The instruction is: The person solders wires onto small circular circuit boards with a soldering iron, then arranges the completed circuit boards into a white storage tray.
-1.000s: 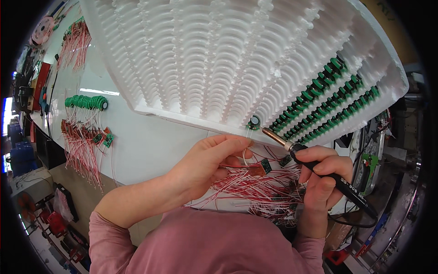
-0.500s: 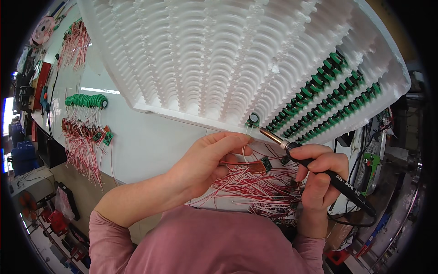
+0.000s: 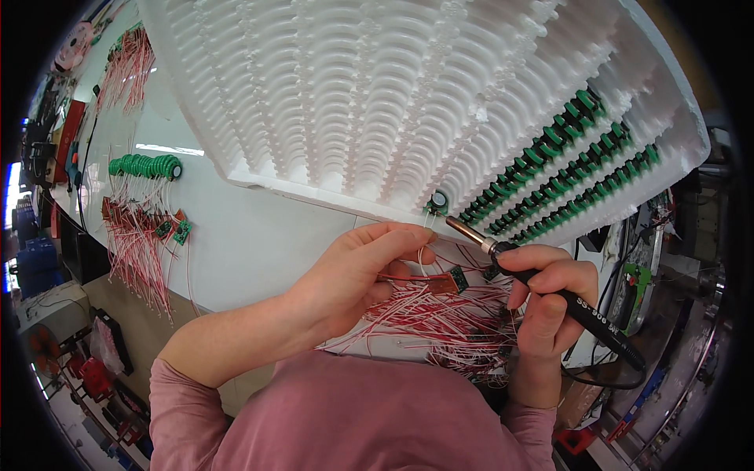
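Note:
My left hand point(image 3: 345, 271) is closed in a pinch on thin white wires point(image 3: 422, 257), whose upper ends run to a small green coil with a round silver-grey face point(image 3: 438, 202). That coil sits at the near edge of a white foam tray point(image 3: 353, 102). Below the fingers hangs a little circuit board point(image 3: 446, 284) with red and white leads. In my right hand point(image 3: 550, 298) is a soldering iron point(image 3: 593, 322) with a black handle, held like a pen. Its copper-coloured tip points up and left, right beside the coil's wire ends; whether it touches them I cannot tell.
Rows of green coils point(image 3: 542, 153) fill grooves at the tray's right. A heap of red and white wires point(image 3: 440, 318) lies beneath my hands. On the left of the white table stand a row of coils point(image 3: 145, 166) with wired boards and another wire bundle point(image 3: 129, 67).
The whole view has shifted slightly. Both hands keep their grips, and the iron's tip stays beside the coil's wires with hardly any movement.

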`<state>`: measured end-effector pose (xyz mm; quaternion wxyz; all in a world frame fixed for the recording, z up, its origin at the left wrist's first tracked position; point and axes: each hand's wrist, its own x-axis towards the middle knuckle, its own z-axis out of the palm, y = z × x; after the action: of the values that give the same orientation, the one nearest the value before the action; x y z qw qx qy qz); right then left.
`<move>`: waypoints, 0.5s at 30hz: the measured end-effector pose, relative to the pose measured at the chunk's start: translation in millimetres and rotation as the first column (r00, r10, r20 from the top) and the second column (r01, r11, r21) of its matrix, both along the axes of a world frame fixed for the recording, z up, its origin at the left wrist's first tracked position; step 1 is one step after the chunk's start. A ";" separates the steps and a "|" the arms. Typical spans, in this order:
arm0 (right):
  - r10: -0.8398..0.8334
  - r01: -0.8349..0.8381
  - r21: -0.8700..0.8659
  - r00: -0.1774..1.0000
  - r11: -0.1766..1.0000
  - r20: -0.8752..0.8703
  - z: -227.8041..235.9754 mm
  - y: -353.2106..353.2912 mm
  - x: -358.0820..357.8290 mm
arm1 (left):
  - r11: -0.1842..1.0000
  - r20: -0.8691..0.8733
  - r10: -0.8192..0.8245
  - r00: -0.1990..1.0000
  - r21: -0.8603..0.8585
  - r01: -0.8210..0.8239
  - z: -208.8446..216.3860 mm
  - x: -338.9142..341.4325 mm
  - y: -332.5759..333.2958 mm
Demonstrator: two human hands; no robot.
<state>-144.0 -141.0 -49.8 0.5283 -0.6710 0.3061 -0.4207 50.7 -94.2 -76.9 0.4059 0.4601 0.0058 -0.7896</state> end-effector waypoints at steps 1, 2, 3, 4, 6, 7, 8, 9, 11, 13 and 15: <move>0.002 -0.002 0.000 1.000 1.000 -0.001 -0.5 0.2 0.0 | 1.000 -0.001 0.002 1.000 0.000 -0.002 -0.4 0.1 0.3; 0.002 -0.002 0.000 1.000 1.000 0.003 -1.1 0.3 0.0 | 1.000 -0.001 -0.002 1.000 -0.006 0.002 -0.8 0.3 0.4; 0.002 -0.002 0.000 1.000 1.000 0.005 -1.3 0.4 0.2 | 1.000 -0.001 -0.007 1.000 -0.012 0.007 -1.1 0.5 0.4; 0.004 -0.004 0.001 1.000 1.000 0.005 -1.1 0.7 0.6 | 1.000 -0.002 -0.006 1.000 -0.011 0.005 -1.0 0.8 0.6; -0.002 0.002 0.007 1.000 1.000 0.005 -0.6 1.6 1.6 | 1.000 -0.001 -0.016 1.000 -0.012 0.015 -0.5 1.2 1.1; 0.000 0.000 0.008 1.000 1.000 0.005 -0.9 1.6 1.7 | 1.000 -0.002 -0.014 1.000 -0.011 0.014 -0.4 1.3 1.3; 0.003 -0.003 0.002 1.000 1.000 0.006 -1.4 1.4 1.6 | 1.000 0.011 -0.019 1.000 -0.016 0.019 -0.5 1.3 1.4; 0.004 -0.004 -0.003 1.000 1.000 0.007 -2.0 1.3 1.5 | 0.999 0.024 -0.025 0.999 -0.020 0.026 -0.7 1.2 1.3; -0.001 0.001 -0.010 1.000 1.000 0.009 -3.3 1.6 2.4 | 0.999 0.025 -0.027 0.999 -0.020 0.028 -0.3 1.1 1.1; -0.003 0.003 -0.017 1.000 1.000 0.014 -3.5 2.0 2.8 | 0.999 0.029 -0.026 0.999 -0.019 0.027 0.0 1.3 2.0; -0.001 0.001 -0.024 1.000 1.000 0.007 -3.3 2.2 2.0 | 0.999 0.018 -0.026 1.000 -0.034 0.026 -0.2 1.5 2.8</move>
<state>-142.0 -138.8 -53.1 0.5212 -0.6756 0.2995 -0.4269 52.2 -91.4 -77.1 0.4036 0.4599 -0.0174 -0.7907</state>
